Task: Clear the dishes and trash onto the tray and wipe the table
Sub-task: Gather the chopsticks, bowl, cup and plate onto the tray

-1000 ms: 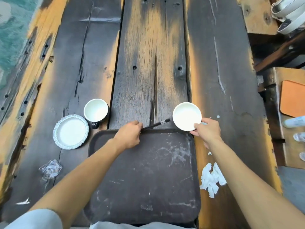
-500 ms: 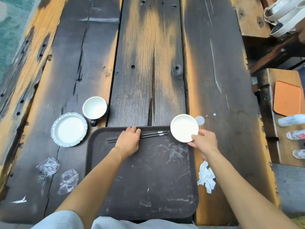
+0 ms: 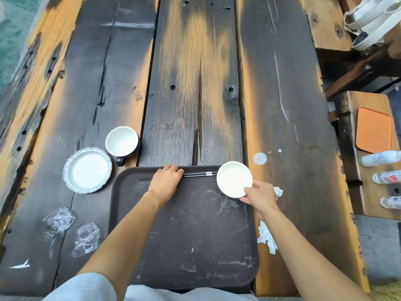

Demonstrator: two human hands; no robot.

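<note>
Chopsticks (image 3: 199,174): now laid along the tray (image 3: 184,235) far edge, my left hand (image 3: 166,181) flat on them. Small dish (image 3: 234,178): carried over the tray corner, pinched at its rim in my right hand (image 3: 259,195). Cup (image 3: 122,141), plate (image 3: 87,170), wrappers (image 3: 59,219) and tissue (image 3: 267,237) remain on the worktop (image 3: 195,83).

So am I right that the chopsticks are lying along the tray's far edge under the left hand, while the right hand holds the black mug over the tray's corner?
Not quite. In the head view, the right hand holds a small white dish, not the black mug, which stands on the table left of the tray. The chopsticks do lie under the left hand.
</note>
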